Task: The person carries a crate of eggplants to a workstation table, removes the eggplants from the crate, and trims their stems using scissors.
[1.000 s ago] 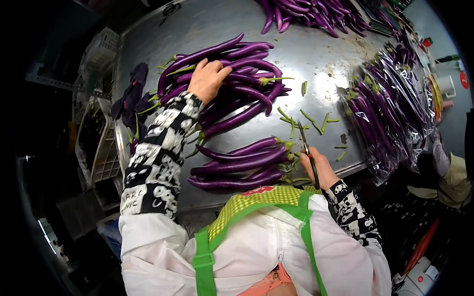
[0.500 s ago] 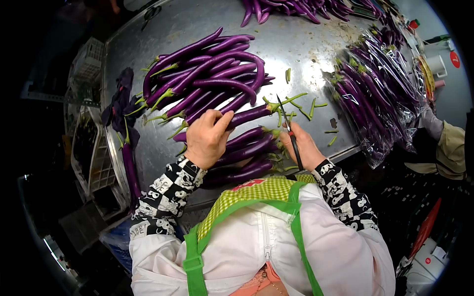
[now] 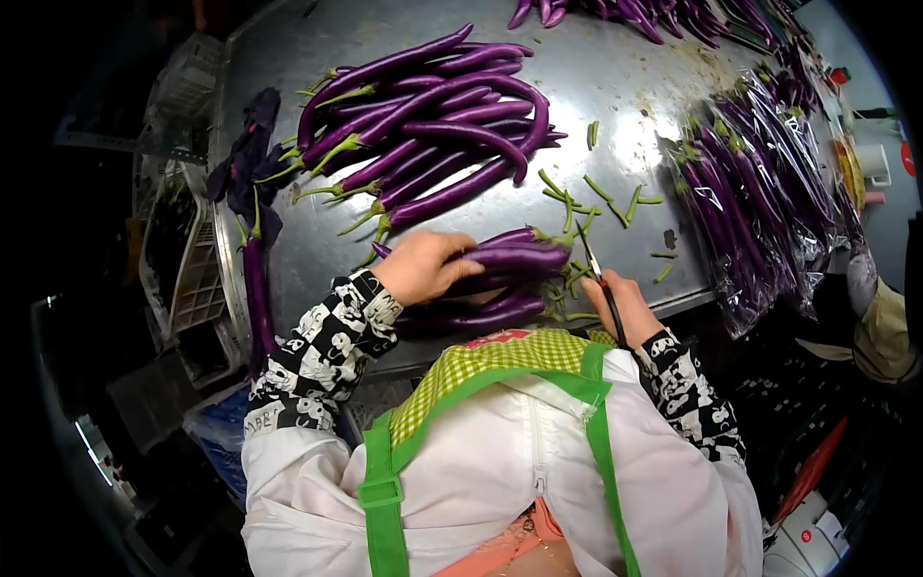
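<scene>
My left hand is closed around a long purple eggplant, laying it along the nearer group of eggplants by the table's front edge. Its stem end points right, toward the scissors. In my right hand is a pair of scissors with dark handles and blades pointing up and away. Cut green stem pieces lie scattered around the blades. Beyond my left hand rests a larger pile of eggplants, long stems mostly pointing left.
Bagged eggplants in clear plastic lie on the right of the metal table. More eggplants are at the far edge. A dark cloth and a single eggplant hang over the left edge, beside white crates.
My left hand has brought the eggplant nearer my body, onto the nearer group. The long stem at its end no longer shows between the scissor blades. The view has shifted slightly.
</scene>
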Demonstrator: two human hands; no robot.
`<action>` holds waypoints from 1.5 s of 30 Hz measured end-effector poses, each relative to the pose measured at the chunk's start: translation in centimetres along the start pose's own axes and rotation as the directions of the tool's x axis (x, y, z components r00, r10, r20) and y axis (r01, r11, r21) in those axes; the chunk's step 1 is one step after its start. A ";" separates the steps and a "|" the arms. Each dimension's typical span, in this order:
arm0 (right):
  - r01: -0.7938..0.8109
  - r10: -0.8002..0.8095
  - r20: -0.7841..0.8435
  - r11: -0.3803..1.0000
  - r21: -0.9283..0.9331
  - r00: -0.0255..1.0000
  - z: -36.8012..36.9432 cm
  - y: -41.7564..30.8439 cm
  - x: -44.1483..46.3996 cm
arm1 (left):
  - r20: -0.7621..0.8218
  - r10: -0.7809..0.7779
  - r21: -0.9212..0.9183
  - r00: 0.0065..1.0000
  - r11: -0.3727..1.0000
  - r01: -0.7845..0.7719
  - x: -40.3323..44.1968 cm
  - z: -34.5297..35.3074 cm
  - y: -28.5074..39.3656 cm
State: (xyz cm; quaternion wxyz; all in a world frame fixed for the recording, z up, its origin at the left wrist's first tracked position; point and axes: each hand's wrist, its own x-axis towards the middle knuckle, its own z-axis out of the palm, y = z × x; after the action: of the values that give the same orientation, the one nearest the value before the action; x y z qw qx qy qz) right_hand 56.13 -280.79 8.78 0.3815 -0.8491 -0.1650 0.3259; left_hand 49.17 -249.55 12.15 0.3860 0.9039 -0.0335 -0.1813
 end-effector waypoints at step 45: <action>0.089 -0.287 0.247 0.798 0.595 0.926 1.2 -4.4 2.5 | -0.728 -0.582 -0.639 0.363 0.385 -0.666 -4.5 -1.4 4.8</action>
State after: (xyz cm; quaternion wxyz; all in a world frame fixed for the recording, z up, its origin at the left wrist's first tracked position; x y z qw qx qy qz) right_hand 56.99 -275.96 10.40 0.6176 -0.6079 -0.2042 0.4552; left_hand 45.85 -251.08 17.77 0.7617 0.4410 0.2663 0.3929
